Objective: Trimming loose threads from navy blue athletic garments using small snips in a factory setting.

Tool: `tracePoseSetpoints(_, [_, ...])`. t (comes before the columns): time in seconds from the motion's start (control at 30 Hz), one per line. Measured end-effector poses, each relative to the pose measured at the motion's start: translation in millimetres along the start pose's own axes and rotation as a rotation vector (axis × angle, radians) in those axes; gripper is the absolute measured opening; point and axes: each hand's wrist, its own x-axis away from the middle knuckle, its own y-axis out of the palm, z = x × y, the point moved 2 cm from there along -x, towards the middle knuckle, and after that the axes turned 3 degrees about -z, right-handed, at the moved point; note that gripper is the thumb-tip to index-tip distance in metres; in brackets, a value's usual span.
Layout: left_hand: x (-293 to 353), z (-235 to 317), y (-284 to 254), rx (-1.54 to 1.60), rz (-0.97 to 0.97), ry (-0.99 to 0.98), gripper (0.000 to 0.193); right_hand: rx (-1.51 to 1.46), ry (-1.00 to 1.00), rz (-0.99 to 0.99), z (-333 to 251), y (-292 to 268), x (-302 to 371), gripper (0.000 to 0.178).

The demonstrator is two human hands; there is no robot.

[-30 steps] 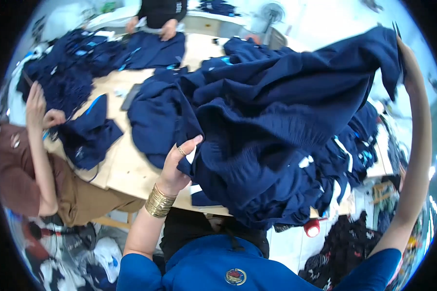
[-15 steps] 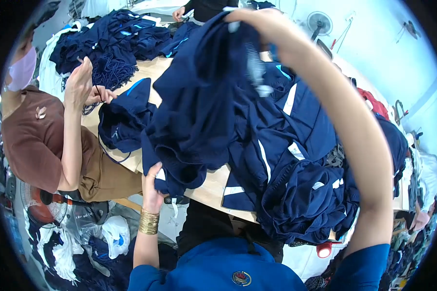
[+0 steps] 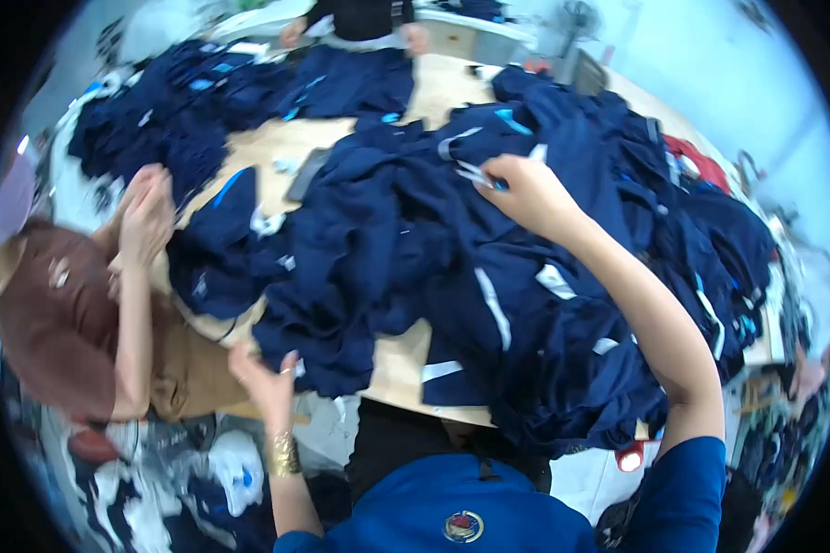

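A dark navy garment [image 3: 341, 240] lies rumpled across the table in front of me. Its near edge is beside my left hand [image 3: 266, 380], whose thumb and fingers are apart and hold nothing; a gold bracelet circles that wrist. My right hand [image 3: 530, 192] is closed above the garment's far right part. Something small, whitish and blue, shows at its fingertips, too blurred to name. Under and right of that hand, more navy garments [image 3: 572, 369] with white strips form a heap.
At my left sits a co-worker in a brown top [image 3: 60, 323], hands raised together beside a navy piece [image 3: 217, 253]. Another person in black [image 3: 360, 18] stands across the table [image 3: 401, 369]. A navy pile [image 3: 148, 120] lies far left. White bags [image 3: 235, 470] are below on the left.
The garment that I held up now lies spread on the table. My right hand has come down toward me, and my left hand has let go. The co-worker's hands have come together.
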Motion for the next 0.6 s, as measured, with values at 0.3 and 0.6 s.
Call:
tracePoseSetpoints(0.3, [-5,41,44,-0.254,-0.292,0.343,0.042,0.36,0.799,0.35,211,-210,210,0.018])
tracePoseSetpoints(0.6, [-8,70,20,-0.275,-0.005,0.361,0.033,0.431,1.071,0.034,268,-144,408,0.045])
